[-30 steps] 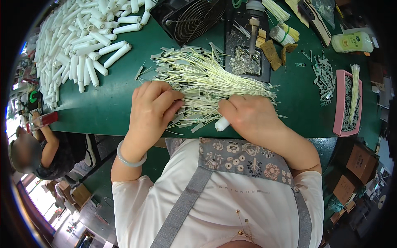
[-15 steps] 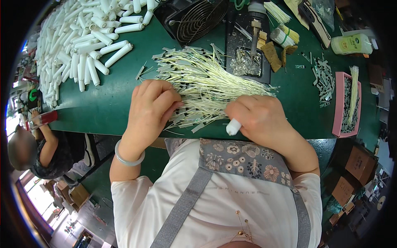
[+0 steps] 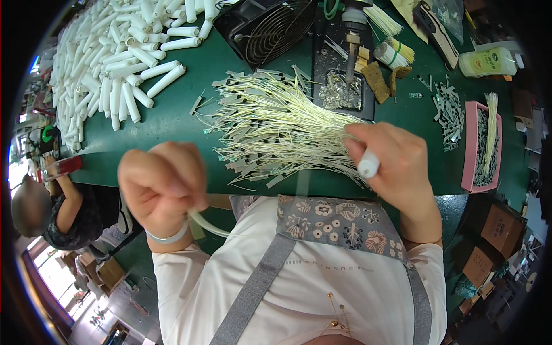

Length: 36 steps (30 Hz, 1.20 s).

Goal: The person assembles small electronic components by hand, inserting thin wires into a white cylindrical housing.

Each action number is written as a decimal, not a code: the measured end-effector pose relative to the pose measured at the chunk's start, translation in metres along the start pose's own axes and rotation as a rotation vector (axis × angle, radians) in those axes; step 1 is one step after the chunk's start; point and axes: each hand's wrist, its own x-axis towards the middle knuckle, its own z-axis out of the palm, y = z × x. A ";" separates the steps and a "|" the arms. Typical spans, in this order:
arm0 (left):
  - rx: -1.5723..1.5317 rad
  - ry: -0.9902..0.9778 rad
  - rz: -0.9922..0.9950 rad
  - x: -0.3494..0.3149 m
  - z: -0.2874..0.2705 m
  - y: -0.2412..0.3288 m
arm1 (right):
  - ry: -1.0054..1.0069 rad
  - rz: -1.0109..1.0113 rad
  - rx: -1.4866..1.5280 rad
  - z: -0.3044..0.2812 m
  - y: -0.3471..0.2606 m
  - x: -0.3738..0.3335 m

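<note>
My left hand (image 3: 164, 181), smeared by motion, is raised at the table's front edge with its fingers pinched together. A pale wire (image 3: 210, 225) curves out from below its fingertips toward my apron. My right hand (image 3: 399, 161) is closed around a white tube (image 3: 368, 164) whose end sticks out by the thumb. Its fingertips are beside the right end of a heap of pale yellow wires (image 3: 287, 121), which have small flat pieces at their left ends. A faint blurred streak crosses the table edge between my hands.
White tubes (image 3: 126, 63) are piled at the far left. A black fan (image 3: 270, 34), a soldering iron (image 3: 352, 46) and a solder tray (image 3: 340, 92) stand behind the wires. To the right are small strips (image 3: 448, 112), a pink box (image 3: 470, 149) and a bottle (image 3: 489, 62). Another person sits at far left.
My left hand has lifted off the wire heap and come left and toward me, trailing a pale wire. My right hand has shifted right with the white tube.
</note>
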 end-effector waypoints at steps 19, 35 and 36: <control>0.178 -0.088 -0.508 0.026 0.038 -0.059 | -0.206 0.266 0.797 0.015 0.011 -0.009; -0.282 0.047 -0.713 0.031 0.057 -0.061 | 0.232 -0.046 0.332 0.036 0.012 -0.019; -0.281 0.046 -0.713 0.031 0.058 -0.062 | 0.233 -0.046 0.332 0.037 0.012 -0.018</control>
